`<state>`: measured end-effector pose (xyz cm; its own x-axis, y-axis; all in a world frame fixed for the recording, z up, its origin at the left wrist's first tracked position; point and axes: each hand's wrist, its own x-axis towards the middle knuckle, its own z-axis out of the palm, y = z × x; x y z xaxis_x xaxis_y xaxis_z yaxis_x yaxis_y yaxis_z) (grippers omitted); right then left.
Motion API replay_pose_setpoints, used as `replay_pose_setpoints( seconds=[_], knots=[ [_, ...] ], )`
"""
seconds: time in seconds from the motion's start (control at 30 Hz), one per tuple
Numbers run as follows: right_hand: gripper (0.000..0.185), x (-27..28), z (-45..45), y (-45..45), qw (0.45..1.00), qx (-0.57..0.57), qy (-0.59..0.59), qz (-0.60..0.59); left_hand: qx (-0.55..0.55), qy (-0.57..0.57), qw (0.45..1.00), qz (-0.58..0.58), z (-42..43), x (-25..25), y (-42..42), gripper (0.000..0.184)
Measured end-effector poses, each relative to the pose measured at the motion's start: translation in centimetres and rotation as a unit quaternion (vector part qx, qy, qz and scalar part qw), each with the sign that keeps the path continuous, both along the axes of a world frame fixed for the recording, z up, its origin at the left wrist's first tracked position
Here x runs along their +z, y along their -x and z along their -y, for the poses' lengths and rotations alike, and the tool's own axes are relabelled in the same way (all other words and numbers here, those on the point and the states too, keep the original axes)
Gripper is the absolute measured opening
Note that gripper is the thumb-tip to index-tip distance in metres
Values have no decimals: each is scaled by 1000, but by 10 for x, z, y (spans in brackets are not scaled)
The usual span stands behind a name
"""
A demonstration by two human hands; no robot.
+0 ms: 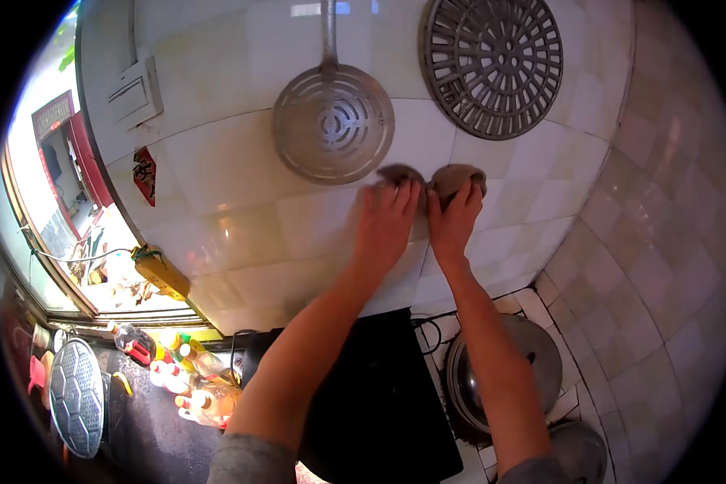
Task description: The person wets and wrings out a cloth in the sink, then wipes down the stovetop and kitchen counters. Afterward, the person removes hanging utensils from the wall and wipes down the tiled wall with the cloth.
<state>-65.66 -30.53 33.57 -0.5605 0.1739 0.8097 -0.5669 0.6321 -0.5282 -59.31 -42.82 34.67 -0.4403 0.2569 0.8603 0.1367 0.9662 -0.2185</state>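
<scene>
Both arms reach up to the white tiled wall (298, 234). My left hand (389, 214) presses its fingers onto a dark brownish cloth-like piece (401, 171). Just to the right, my right hand (456, 211) has its fingers bent around a similar brown piece (460, 173). Whether the two pieces are joined cannot be made out. Above my left hand hangs a round slotted metal skimmer (333, 125), its handle pointing up. A round metal grate (494, 64) hangs on the wall above my right hand.
Below my arms are a black flat surface (371, 403) and a lidded metal pot (540, 355), with another lid (579, 452) nearby. Bottles (210, 399) and a perforated metal disc (77, 397) stand at lower left by the window. A yellow box (161, 274) hangs beside the window.
</scene>
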Motion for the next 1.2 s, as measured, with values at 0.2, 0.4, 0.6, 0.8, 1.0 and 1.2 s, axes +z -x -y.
replay_pose_setpoints(
  seconds=[0.2, 0.4, 0.6, 0.8, 1.0, 1.2],
  knots=[
    [61, -67, 38, -3, 988, 10, -114, -107, 30, 124, 984, 120, 25, -39, -9, 41],
    [40, -174, 46, -26, 917, 130, -346, -152, 44, 216, 938, 267, 87, -141, -58, 37],
    [47, -67, 57, -20, 895, 164, -338, -240, 98, 102, 972, 187, 81, -83, -75, 49],
    [56, 19, 18, 16, 931, 108, -246, -245, 74, 42, 995, 43, 36, -8, -27, 49],
    [69, -73, -45, 47, 985, -13, -150, -86, -25, 174, 983, 61, -4, -56, 26, 47],
    [87, -182, -46, 46, 988, 15, 52, 144, 57, 196, 967, 150, -39, -160, 34, 49]
  ],
)
